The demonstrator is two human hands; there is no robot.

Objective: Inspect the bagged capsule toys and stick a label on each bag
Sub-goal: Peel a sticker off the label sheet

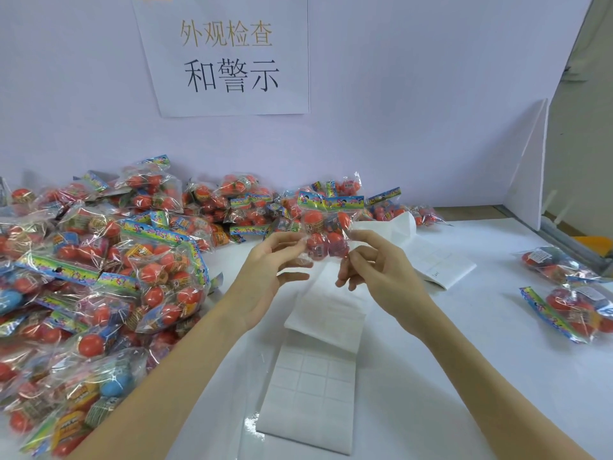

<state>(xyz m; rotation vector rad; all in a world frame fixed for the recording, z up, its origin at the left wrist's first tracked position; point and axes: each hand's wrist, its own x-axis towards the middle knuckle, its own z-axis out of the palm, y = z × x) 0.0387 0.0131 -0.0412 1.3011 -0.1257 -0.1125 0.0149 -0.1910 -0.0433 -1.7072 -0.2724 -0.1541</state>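
Observation:
I hold one clear bag of red capsule toys [326, 229] upright in the air over the middle of the table, its colourful header card on top. My left hand [268, 270] pinches the bag's lower left side with thumb and fingertips. My right hand [374, 263] grips its lower right side with curled fingers. A label sheet [311, 390], a white grid of stickers partly peeled back, lies on the table below my hands.
A big heap of bagged capsule toys [99, 277] fills the left side and runs along the back wall. Two bags [570, 293] lie at the right edge. Another label sheet [441, 257] lies behind my right hand. A paper sign [229, 54] hangs on the wall.

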